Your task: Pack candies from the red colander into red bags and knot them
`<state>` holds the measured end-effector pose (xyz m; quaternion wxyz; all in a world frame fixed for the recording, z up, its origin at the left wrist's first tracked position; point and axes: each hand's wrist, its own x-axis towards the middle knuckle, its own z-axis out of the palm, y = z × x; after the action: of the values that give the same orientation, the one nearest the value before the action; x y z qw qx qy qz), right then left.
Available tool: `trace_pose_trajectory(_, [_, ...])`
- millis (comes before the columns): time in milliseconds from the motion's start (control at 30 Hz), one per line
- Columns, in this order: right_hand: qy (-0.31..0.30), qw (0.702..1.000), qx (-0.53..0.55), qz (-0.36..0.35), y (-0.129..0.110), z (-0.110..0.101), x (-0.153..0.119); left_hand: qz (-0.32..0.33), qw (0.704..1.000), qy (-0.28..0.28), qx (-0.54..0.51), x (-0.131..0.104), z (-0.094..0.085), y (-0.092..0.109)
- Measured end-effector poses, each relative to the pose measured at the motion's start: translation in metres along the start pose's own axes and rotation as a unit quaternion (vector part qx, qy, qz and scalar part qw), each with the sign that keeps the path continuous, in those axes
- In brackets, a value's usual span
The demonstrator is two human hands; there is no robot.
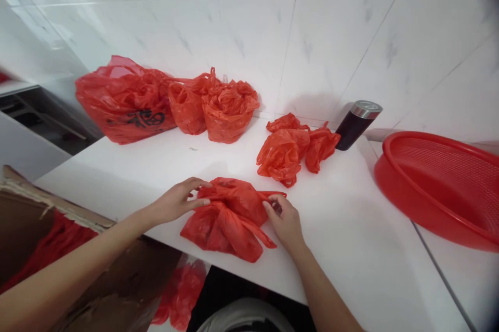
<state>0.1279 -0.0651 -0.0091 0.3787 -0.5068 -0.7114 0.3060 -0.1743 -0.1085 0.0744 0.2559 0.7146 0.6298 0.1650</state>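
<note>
A crumpled red plastic bag (230, 215) lies near the front edge of the white table, its twisted ends spread toward me and to the right. My left hand (181, 199) is at the bag's left side, thumb and fingers curved about its upper folds. On the opposite side, my right hand (286, 220) is closed, pinching a strip of the red plastic between thumb and fingers. The bag's contents, if any, cannot be made out. Just beyond it sits a loose heap of red plastic bags (283, 158).
Along the wall stand a large red bag with black print (120, 103) and smaller filled red bags (230, 108). A dark bottle with a silver lid (353, 127) leans at the back. A red plastic basket (397, 186) is at right, a cardboard box (128, 275) below left.
</note>
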Motion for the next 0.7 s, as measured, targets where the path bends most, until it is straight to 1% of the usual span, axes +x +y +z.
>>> trace_pose_trajectory(67, [0.017, 1.000, 0.026, -0.001, -0.006, -0.004, 0.001, -0.046, 0.999, -0.003, 0.009, -0.002, 0.000, -0.003])
trace_pose_trajectory(100, [0.027, 0.999, 0.035, -0.007, -0.010, -0.007, 0.002, -0.056, 0.998, -0.010, 0.012, -0.002, 0.000, -0.004])
trace_pose_trajectory(167, [0.047, 0.998, 0.039, -0.031, -0.017, -0.013, 0.003, -0.054, 0.998, -0.020, 0.013, -0.002, -0.001, -0.003])
trace_pose_trajectory(233, [0.062, 0.996, 0.029, -0.060, -0.025, -0.019, 0.005, -0.048, 0.999, -0.011, 0.014, -0.001, -0.005, 0.003])
trace_pose_trajectory(333, [0.085, 0.992, 0.020, -0.092, -0.037, -0.027, 0.011, -0.047, 0.998, 0.038, -0.016, 0.000, -0.015, 0.021])
trace_pose_trajectory(433, [0.097, 0.988, 0.016, -0.117, -0.048, -0.033, 0.017, -0.029, 0.986, 0.096, -0.135, 0.002, -0.026, 0.039])
trace_pose_trajectory(500, [0.110, 0.986, 0.002, -0.124, -0.050, -0.036, 0.022, -0.022, 0.974, 0.124, -0.186, 0.003, -0.032, 0.044])
trace_pose_trajectory(567, [0.137, 0.984, -0.037, -0.110, -0.044, -0.038, 0.026, -0.033, 0.973, 0.144, -0.175, 0.003, -0.036, 0.039])
trace_pose_trajectory(600, [0.153, 0.981, -0.066, -0.097, -0.038, -0.038, 0.028, -0.045, 0.977, 0.145, -0.149, 0.003, -0.038, 0.032])
trace_pose_trajectory(700, [0.180, 0.971, -0.137, -0.072, -0.015, -0.033, 0.032, -0.097, 0.988, 0.112, -0.050, -0.001, -0.040, 0.005])
